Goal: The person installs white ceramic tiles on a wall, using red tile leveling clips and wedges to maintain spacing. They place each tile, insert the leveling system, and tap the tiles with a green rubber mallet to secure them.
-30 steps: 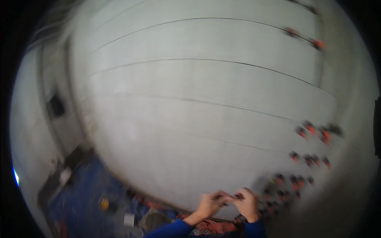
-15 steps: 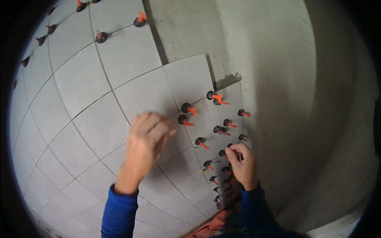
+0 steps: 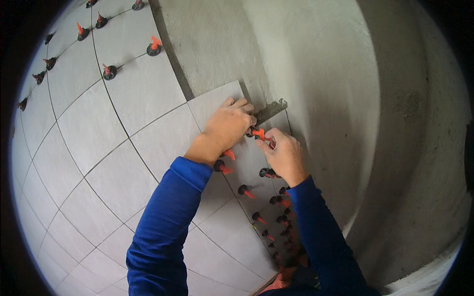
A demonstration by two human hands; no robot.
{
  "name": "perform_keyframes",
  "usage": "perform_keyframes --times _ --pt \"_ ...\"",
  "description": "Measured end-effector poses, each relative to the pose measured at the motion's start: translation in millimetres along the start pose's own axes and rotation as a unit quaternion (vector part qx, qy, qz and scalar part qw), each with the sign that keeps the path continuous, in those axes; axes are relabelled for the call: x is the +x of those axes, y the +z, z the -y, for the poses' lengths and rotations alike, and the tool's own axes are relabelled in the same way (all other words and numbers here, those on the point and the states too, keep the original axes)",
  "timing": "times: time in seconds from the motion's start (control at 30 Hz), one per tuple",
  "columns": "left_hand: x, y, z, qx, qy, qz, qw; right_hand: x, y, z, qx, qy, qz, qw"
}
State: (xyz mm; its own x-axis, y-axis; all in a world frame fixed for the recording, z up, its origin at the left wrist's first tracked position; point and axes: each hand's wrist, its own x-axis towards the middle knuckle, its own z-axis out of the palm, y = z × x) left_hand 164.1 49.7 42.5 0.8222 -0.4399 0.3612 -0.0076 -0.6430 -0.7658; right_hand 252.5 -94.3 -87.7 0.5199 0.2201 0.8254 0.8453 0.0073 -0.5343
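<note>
Beside the tile's corner, my right hand point(image 3: 286, 155) pinches the orange handle of a tile leveler point(image 3: 258, 133), whose black disc sits on the joint between two tiles. My left hand point(image 3: 229, 121) rests on a pale grey tile point(image 3: 210, 104), fingers spread and bent near its upper right edge. Its lowest fingertips lie close to the leveler's black disc; the thumb is hidden. Just below my left wrist are another leveler point(image 3: 228, 154) and a leveler point(image 3: 222, 166) with a reddish handle. Blue sleeves cover both forearms.
More levelers point(image 3: 109, 72) line the joints at the upper left. Several others point(image 3: 284, 219) crowd the narrow tile strip beneath my right forearm. Bare grey plaster point(image 3: 212, 44) borders the tiles above, and a rough plaster wall point(image 3: 340, 123) rises at the right.
Both hands have moved up to the leveler near the tile corner. My left hand has settled on the tile, and my right has taken hold of the orange handle. The view has shifted.
</note>
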Motion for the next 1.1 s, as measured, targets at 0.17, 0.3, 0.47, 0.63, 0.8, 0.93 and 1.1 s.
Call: perform_keyframes --times 0.17,0.3,0.47,0.63,0.8,0.93,1.1 --pt "5 3 5 -0.051 0.022 0.026 0.998 10 7 -3 -0.030 0.014 0.017 0.999" --pt "7 0 7 -0.047 0.026 0.057 0.997 16 9 -9 -0.030 0.014 0.023 0.999" --pt "7 6 -4 -0.001 0.015 0.056 0.998 20 15 -7 -0.069 0.007 0.006 0.998" --pt "9 16 -8 0.030 0.019 0.034 0.999 26 15 -4 -0.092 -0.002 0.027 0.995" --pt "11 20 -3 0.001 0.044 0.025 0.999 28 12 -4 -0.076 0.033 0.061 0.995" --pt "12 23 -1 -0.011 0.055 0.014 0.998 27 17 -7 -0.070 0.029 0.048 0.996" --pt "9 32 0 -0.008 0.050 0.013 0.999 27 26 -15 -0.037 0.007 0.004 0.999"
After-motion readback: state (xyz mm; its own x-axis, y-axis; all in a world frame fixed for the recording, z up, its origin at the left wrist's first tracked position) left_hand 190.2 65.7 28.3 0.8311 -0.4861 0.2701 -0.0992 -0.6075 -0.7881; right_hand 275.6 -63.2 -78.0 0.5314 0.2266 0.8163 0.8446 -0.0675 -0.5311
